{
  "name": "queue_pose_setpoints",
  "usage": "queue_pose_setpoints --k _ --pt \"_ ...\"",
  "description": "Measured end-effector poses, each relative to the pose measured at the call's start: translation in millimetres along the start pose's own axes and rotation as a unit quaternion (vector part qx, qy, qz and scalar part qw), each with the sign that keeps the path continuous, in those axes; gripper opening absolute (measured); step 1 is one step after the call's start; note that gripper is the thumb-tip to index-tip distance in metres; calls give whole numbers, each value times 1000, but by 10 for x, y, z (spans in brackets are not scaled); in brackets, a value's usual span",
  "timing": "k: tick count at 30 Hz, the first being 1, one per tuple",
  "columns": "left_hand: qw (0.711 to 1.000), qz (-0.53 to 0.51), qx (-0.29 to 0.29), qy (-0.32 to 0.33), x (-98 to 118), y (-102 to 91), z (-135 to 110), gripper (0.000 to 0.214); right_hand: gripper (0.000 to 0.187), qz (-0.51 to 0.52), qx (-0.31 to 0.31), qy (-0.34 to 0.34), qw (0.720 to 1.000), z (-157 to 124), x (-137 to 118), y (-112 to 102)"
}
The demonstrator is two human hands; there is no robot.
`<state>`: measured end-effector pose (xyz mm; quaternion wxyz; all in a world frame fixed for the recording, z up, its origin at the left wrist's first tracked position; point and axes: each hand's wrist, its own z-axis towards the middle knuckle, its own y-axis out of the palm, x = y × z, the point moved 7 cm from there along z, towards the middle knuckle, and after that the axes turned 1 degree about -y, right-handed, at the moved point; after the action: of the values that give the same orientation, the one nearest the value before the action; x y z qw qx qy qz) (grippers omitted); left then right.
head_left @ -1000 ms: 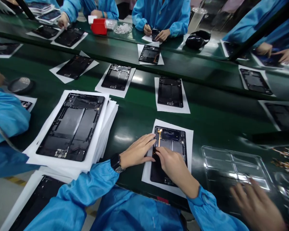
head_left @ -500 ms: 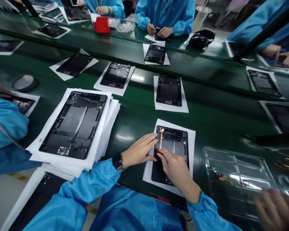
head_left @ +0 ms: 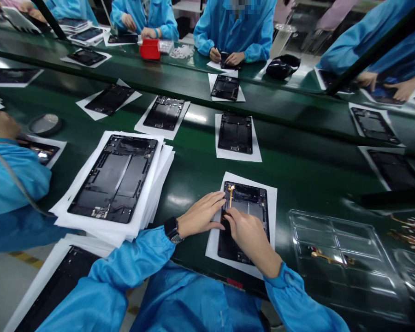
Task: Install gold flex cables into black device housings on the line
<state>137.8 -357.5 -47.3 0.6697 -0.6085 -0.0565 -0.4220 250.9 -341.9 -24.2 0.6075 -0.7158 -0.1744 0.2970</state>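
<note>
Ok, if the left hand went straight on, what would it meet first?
Likely the amber flex strip on the dark tablet frame, just past the fingertips of the left hand, which lie over the frame's edge; depth is hard to judge.

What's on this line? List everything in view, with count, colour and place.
Black tablet back housing: at least ten, black, on white sheets along both belts
White paper stack: one, white, left of the hands
Green conveyor belt: two, glossy dark green, across the view
Clear plastic compartment tray: one, transparent, right of the hands
Gold flexible cable: one, gold, in that tray
Red plastic box: one, red, on the far belt
Co-worker: at least three, blue smocks, around the belts
Left hand: one, blue sleeve, black wristwatch, on the near housing
Right hand: one, blue sleeve, on that housing, beside its gold strip
</note>
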Motion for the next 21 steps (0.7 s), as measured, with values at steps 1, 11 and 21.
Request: queue_pose_setpoints --k 1,11,21 --pt "1000 1 -4 -2 2 -15 -1 83 14 4 2 -1 1000 8 -19 5" --pt "985 129 -22 -114 -157 -287 1062 30 21 332 170 121 920 -387 489 -154" --pt "958 165 -220 -88 -233 221 1597 9 28 680 272 359 579 -1635 1283 139"
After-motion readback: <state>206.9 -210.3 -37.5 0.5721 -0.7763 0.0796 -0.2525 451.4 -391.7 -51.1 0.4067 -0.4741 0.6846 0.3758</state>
